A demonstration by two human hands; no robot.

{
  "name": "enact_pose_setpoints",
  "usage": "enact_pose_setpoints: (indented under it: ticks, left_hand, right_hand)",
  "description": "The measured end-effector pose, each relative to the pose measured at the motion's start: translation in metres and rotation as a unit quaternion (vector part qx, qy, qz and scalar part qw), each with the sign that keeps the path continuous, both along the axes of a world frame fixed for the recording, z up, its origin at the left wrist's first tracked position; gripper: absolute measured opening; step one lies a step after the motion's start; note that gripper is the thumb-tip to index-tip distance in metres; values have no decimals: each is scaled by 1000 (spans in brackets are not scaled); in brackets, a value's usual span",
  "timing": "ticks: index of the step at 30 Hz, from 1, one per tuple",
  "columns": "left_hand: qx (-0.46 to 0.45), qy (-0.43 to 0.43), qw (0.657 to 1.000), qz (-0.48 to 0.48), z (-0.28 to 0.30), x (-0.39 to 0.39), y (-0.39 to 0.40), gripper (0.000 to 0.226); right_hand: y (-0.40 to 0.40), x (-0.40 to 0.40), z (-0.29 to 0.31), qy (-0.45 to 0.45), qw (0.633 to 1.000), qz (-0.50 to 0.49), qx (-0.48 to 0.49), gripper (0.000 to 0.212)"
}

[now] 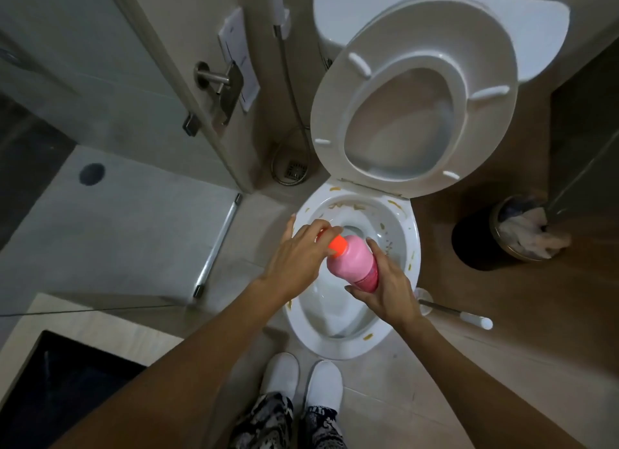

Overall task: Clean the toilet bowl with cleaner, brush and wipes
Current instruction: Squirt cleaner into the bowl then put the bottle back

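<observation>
The white toilet bowl (408, 244) stands open below me, with yellow-brown smears on its rim and inner wall. Its seat and lid (495, 120) are raised against the cistern. Over the bowl I hold a pink cleaner bottle (356, 262) tilted to the left. My right hand (388, 291) grips the bottle's lower body. My left hand (298, 254) has its fingers closed on the orange cap (338, 245). A toilet brush (455, 314) with a white handle lies on the floor right of the bowl.
A dark waste bin (509, 234) with crumpled paper stands at the right. A floor drain (294, 170) and a spray hose sit left of the toilet. A glass shower door with a metal handle (217, 80) is at the left. My white slippers (301, 381) are before the bowl.
</observation>
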State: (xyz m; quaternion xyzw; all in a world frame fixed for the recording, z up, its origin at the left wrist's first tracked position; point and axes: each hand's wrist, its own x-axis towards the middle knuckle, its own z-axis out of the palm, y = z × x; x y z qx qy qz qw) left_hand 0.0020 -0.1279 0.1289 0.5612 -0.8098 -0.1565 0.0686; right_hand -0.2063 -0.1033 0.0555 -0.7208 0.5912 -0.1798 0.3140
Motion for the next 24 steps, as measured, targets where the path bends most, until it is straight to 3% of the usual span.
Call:
enact_pose_setpoints:
  ticks: [3,7,11,16,19,24]
  left_hand:
    - [26,9,999,27,-14,-4,-9,53]
    - [-32,-10,998,-45,-39,-5,-9,49]
    - [-8,27,999,-43,-50,-5,-14,47]
    - [9,69,995,-70,-59,-1,-12,61]
    - [5,71,994,-85,-64,2,-12,55]
    - [76,83,992,-47,-60,-1,-20,38]
  right_hand:
    - [-3,-5,-11,5,1000,-5,-7,99]
    - [-7,-13,-28,19,1000,-9,-16,101]
    - [-6,-16,-39,34,999,-7,-20,100]
    - [2,-17,-46,37,999,-19,-4,102]
    - [5,-16,-49,41,999,-21,1,103]
    - [7,-15,-51,47,999,-24,5,101]
